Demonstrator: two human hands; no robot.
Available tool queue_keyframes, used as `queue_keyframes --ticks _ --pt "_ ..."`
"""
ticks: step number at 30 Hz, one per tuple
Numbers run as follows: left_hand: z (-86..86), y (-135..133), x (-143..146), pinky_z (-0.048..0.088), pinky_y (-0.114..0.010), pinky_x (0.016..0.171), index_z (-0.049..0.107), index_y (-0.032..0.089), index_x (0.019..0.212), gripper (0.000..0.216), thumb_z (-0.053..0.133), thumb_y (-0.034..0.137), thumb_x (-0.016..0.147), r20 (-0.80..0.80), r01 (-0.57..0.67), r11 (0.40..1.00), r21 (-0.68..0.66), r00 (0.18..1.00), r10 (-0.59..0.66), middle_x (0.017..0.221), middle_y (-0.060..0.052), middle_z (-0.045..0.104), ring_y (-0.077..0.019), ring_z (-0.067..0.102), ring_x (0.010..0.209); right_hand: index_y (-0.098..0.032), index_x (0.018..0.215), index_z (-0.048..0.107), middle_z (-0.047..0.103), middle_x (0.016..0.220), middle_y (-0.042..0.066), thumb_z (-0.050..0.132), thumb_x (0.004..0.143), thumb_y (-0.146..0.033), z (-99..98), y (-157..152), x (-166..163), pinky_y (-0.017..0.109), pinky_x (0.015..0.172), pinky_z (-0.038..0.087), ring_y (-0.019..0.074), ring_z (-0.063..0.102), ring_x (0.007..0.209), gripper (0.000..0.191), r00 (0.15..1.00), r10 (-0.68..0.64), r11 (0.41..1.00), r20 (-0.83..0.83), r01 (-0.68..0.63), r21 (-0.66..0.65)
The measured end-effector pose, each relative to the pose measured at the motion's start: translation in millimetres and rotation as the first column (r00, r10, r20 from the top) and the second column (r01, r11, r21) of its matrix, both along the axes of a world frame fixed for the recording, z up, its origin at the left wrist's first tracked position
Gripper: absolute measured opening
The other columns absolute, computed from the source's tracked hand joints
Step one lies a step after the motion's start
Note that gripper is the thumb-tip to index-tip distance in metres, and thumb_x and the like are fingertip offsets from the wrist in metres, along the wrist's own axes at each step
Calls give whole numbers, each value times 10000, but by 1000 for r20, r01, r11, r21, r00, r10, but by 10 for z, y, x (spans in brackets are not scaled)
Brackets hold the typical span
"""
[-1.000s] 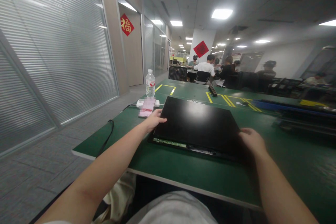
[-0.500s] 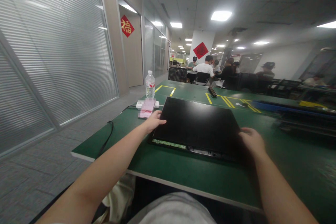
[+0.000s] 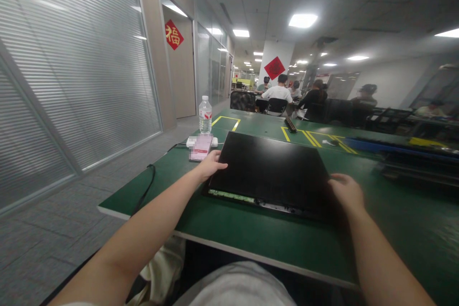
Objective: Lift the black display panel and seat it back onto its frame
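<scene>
Clamped in bare left hand, touched by bare right hand: glossy black rectangular panel.
Cannot tell right-hand closure. Located over green flat tabletop; displaced marginally rightward at far corner since a second ago, so judged unsettled.

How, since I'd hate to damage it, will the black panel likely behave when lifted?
The black panel would probably stay stiff: its edges look straight. It may be fragile, since what looks like a green circuit strip shows along part of its near edge. Its glossy face, bearing a bright reflection, could be slippery.
</scene>
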State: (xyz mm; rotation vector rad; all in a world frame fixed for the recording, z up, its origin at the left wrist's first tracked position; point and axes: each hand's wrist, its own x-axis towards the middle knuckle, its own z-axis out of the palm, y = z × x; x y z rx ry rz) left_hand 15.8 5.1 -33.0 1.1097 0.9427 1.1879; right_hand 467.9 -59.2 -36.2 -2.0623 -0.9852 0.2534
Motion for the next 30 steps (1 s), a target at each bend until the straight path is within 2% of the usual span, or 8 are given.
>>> queue_keyframes --ticks 14,22,30 --pt "-4 19 -13 587 -414 817 529 172 1069 595 840 2 591 3 14 1000 -25 1000 -14 882 -40 762 -225 744 773 -220 1002 719 728 902 88 652 684 -318 -25 29 32 387 778 479 265 635 812 340 1000 -11 1000 4 11 1" --pt "12 15 -19 582 -436 833 535 167 1096 591 835 10 611 -23 -6 998 -58 1000 5 870 -44 755 -242 747 775 -228 903 730 726 870 94 663 676 -326 -12 6 16 390 744 473 263 620 770 256 999 -23 1000 48 24 -17" --pt "115 -57 20 593 -377 735 538 172 1058 501 769 -15 654 -46 -46 994 -102 998 42 829 -32 749 -218 732 705 -232 889 729 728 836 90 669 651 -348 -60 29 72 384 704 484 273 639 760 271 999 -25 1000 23 25 1"
